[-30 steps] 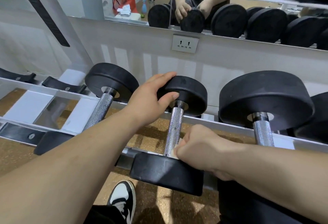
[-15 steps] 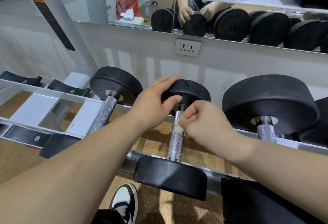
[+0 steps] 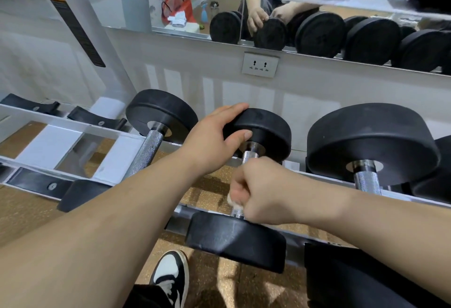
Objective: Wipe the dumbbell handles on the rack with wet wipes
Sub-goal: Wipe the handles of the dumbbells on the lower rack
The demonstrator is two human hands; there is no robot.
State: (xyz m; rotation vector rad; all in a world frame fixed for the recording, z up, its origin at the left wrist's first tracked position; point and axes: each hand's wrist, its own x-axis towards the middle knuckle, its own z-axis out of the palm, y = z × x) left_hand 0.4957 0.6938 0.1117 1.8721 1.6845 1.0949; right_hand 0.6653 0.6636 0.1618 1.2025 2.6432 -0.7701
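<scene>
Middle dumbbell (image 3: 264, 131) is laid across the white painted steel rails of the rack (image 3: 73, 128), far head raised towards the wall, near head lower and closer to the camera. Both heads are thick round discs of matt black rubber, and scuffing is seen on the near one. The handle (image 3: 249, 155) is a straight chromed bar with fine diamond knurling and a smooth polished collar where it enters the far head. The far head is clasped by the left hand (image 3: 214, 140): the fingers (image 3: 234, 108) are laid together over the top rim, and the thumb is pressed against the inner face just above the collar. The handle is enclosed by the right hand (image 3: 260, 193), clenched as a fist around its lower half; a crumpled white wet wipe (image 3: 231, 200) is clamped between those fingers and the bar, with only a small edge showing on the left side of the fist. Short lengths of bare knurling are left visible above and below the fist. A left dumbbell (image 3: 163, 114) and a larger right dumbbell (image 3: 371, 141), of the same rubber and chrome, are racked on either side. A white double socket (image 3: 260, 64) is set in the wall below a mirror (image 3: 136, 7). A black-and-white shoe (image 3: 170, 276) is planted on the speckled cork-coloured floor (image 3: 219, 288).
</scene>
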